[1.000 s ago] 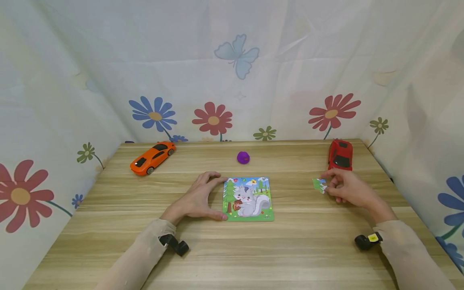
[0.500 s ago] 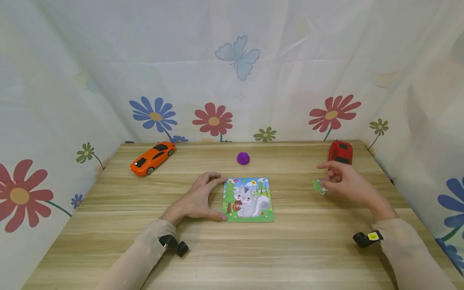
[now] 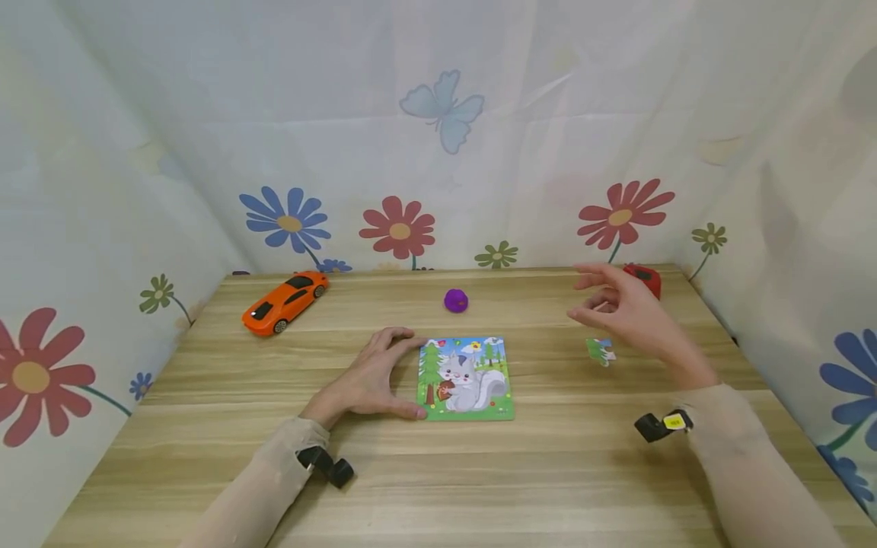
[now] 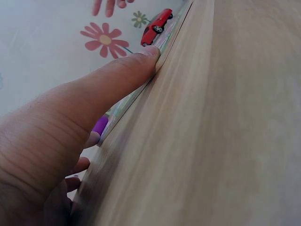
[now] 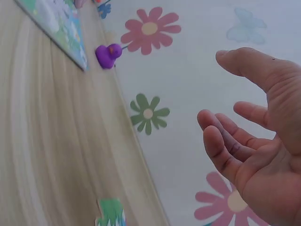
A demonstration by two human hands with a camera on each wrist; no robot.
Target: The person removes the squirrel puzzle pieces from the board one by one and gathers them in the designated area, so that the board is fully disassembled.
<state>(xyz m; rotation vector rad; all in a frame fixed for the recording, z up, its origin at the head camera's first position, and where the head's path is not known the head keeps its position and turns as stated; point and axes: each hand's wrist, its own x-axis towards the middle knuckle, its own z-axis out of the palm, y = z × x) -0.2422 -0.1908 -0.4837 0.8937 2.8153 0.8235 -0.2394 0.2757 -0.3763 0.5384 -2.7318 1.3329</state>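
Note:
A square picture puzzle (image 3: 466, 379) of a grey squirrel holding an acorn lies flat on the wooden table. At its left side rests my left hand (image 3: 373, 380), thumb tip on the near corner and forefinger at the far one. In the left wrist view the straight thumb (image 4: 108, 82) presses at the puzzle's edge. My right hand (image 3: 626, 312) is raised over the table on the right, fingers loosely spread and holding nothing. Just below it in the head view lies a small green-and-white jigsaw piece (image 3: 600, 351), also visible in the right wrist view.
Behind the puzzle sits a purple rubber duck (image 3: 456, 301). An orange toy car (image 3: 286, 303) stands at the back left. A red toy car (image 3: 647, 280) at the back right is partly hidden by the right hand. A flowered curtain (image 3: 534, 175) surrounds the table (image 3: 438, 487).
My right hand has let go of the jigsaw piece, leaving it on the table, and has risen up and to the left. The left hand keeps its place at the puzzle.

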